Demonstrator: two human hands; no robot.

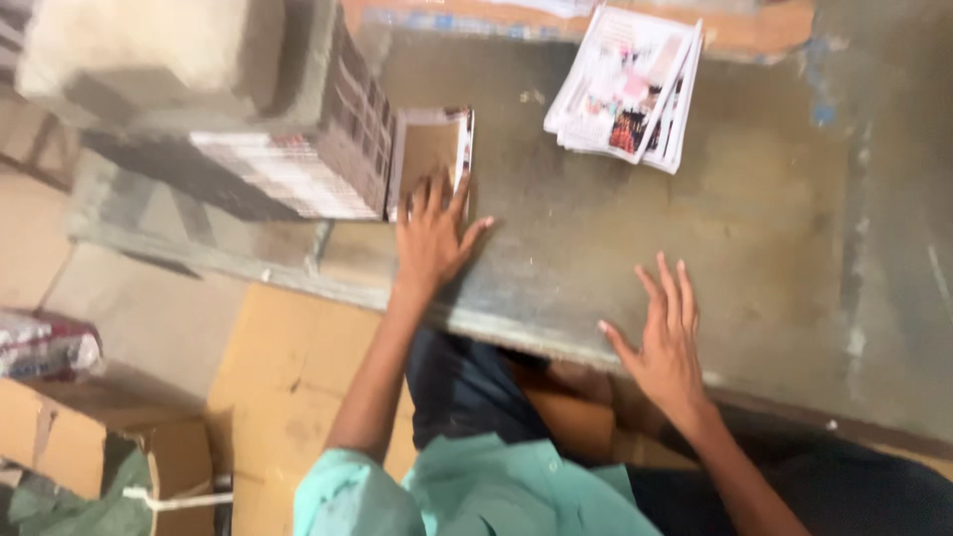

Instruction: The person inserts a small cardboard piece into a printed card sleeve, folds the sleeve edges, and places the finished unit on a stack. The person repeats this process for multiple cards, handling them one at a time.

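A: Blurred all over. Far left, cut off by the edge: a pink-and-white wrapped bundle (45, 342), contents unreadable. Below it, an open brown cardboard box (94, 437) with green cloth (69, 501) spilling from it and a white cord across the corner.

B: And up on the grey metal table (615, 248)?

A: A tall block of stacked printed booklets (298, 164), topped by a pale, smeared box (149, 50), too soft to say more. Just beside the block, a small open-topped cardboard tray (429, 149), brown inside, seemingly empty.

B: Left hand (432, 238)?

A: Flat on the table, fingers spread wide, tips touching the near edge of the tray. Gripping nothing. Forearm bare, sleeve of a mint-green shirt (476, 491) below.

B: Right hand (665, 342)?

A: Open too, fingers long and loosely spread, palm down at the table's front edge, thumb out to the left. Holding nothing; touching or hovering, impossible to tell.

B: Further right?

A: Near the far edge, well apart from both hands, a fanned pile of white printed leaflets (630, 84) with pink and red pictures, details lost in blur.
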